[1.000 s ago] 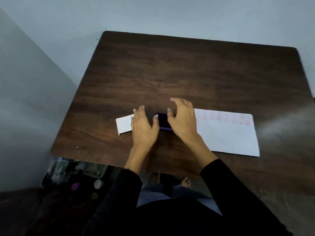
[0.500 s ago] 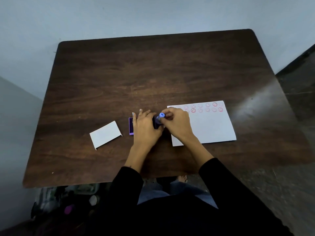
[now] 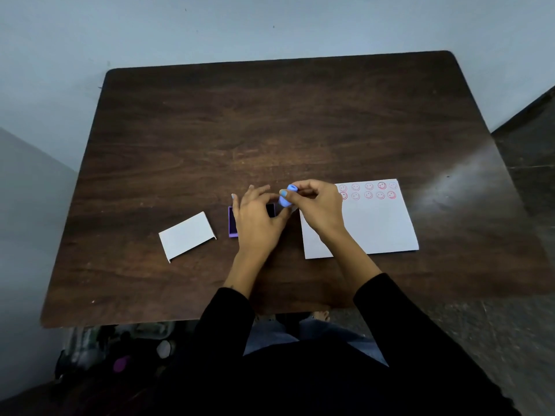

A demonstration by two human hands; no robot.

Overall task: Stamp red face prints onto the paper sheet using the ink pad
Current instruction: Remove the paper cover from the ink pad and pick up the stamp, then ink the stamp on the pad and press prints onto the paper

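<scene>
A white paper sheet (image 3: 372,226) lies on the dark wooden table (image 3: 270,130), right of centre, with two rows of red face prints (image 3: 368,191) along its far edge. My right hand (image 3: 318,205) pinches a small light-blue stamp (image 3: 286,198) tilted over the right end of the purple ink pad (image 3: 232,222). My left hand (image 3: 258,219) rests on the ink pad and covers most of it, its fingers spread; only the pad's left edge and a dark patch of its inside show.
A small white card-like lid (image 3: 187,235) lies on the table to the left of the ink pad. The table's near edge runs just in front of my sleeves. Clutter sits on the floor below the table's left corner (image 3: 120,349).
The view has swung, so the table sits more squarely in frame. My right hand now holds the blue stamp higher, lifted off the pad's right end. My left hand stays on the pad.
</scene>
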